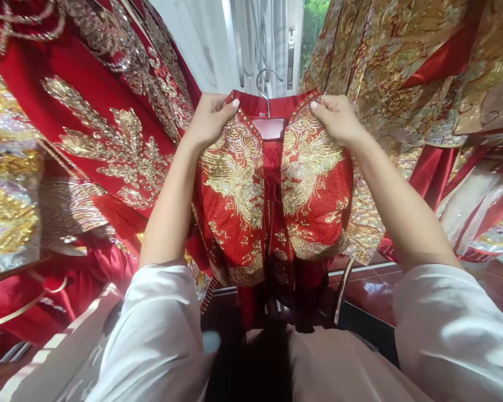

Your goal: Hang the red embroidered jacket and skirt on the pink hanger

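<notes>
red and gold jacket stretched between two bare hands, head view
in the centre of the frame, the jacket (316, 190) hangs round a hanger (269, 105) with a thin, shiny metal hook; its grainy red cloth bears feathery gold-thread embroidery on both front panels, which stand parted over smoother, darker red cloth. the left hand (212, 118) has its fingers closed on the upper left edge, thumb on top; the right hand (337, 117) has its fingers closed likewise on the upper right edge. at left, a red garment (126, 142) carries glittering, raised leaf shapes; at upper right, gold garments (381, 61) show a dense, scale-like pattern. top centre holds a pale, folded curtain (260, 33) and a metal lock plate (291, 58); glossy dark red floor (371, 287) shows at lower right.
</notes>
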A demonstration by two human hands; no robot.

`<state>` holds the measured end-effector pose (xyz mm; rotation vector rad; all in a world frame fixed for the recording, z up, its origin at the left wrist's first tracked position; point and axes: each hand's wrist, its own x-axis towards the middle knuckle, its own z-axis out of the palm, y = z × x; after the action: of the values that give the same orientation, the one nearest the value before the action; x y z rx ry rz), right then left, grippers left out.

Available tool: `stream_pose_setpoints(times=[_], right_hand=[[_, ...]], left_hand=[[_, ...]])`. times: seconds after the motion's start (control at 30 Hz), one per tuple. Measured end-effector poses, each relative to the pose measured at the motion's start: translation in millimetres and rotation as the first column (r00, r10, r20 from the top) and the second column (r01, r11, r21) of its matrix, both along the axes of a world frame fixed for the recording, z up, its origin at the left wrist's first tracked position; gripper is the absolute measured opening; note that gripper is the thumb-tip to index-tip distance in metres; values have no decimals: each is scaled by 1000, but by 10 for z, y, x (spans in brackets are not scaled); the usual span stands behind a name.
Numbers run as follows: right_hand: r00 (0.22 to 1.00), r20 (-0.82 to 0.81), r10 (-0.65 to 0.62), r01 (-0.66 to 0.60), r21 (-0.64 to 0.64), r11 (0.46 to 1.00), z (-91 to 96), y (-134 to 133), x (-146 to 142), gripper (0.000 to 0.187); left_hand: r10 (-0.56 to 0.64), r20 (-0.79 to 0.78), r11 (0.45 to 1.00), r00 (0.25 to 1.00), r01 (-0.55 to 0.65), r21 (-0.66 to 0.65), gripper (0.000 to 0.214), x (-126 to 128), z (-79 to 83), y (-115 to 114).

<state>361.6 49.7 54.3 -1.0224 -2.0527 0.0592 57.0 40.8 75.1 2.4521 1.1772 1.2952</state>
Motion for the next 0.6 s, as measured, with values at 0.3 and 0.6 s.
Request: stream_pose_setpoints(times=[0.3,0.6], right_hand=[[982,15,186,-175,-275,945,-192,-35,598,71],[992,-122,18,-44,-210,977,-664,-59,792,71]], left_hand=[[-203,-66,921,977,168,-352,58,-494,-360,-12],[-100,-92,911,991,54,-410,71,-576,-501,-129]])
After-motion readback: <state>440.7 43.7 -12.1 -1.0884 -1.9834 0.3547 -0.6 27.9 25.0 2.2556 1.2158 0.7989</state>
